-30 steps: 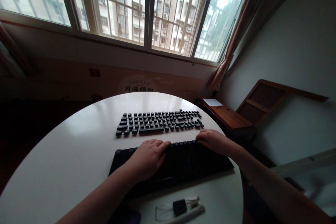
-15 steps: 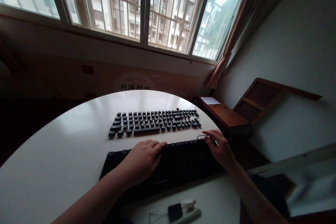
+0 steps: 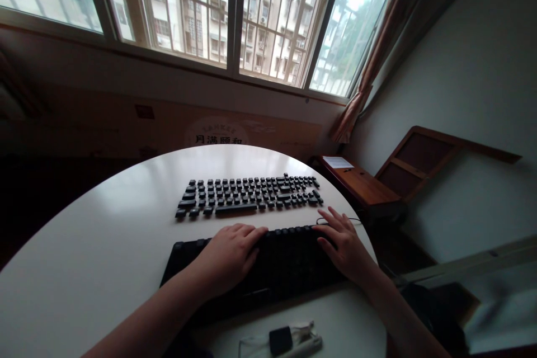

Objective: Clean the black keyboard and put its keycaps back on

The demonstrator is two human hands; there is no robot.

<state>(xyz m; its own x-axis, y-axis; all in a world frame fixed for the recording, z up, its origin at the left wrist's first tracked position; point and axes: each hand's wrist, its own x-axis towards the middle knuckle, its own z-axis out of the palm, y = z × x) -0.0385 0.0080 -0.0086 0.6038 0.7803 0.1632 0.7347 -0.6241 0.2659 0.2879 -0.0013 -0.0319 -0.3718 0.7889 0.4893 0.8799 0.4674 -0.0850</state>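
A black keyboard base [image 3: 285,265] lies on the round white table [image 3: 104,246] in front of me. My left hand [image 3: 229,257] rests on its left half, fingers curled loosely over the top edge. My right hand [image 3: 342,243] lies flat on its right end with fingers spread, holding nothing. A thin wire loop [image 3: 335,219] lies on the table just beyond those fingertips. Several loose black keycaps [image 3: 249,194] are laid out in rows farther back.
At the near table edge lie a small black block [image 3: 279,340], a white tool [image 3: 302,344] and a clear bag. A wooden side desk [image 3: 361,184] with a paper stands to the right, below the curtain. Windows run along the far wall.
My right hand has let go of the wire loop, which now lies on the table, and has spread flat over the keyboard's right end. The left hand has stayed in place.
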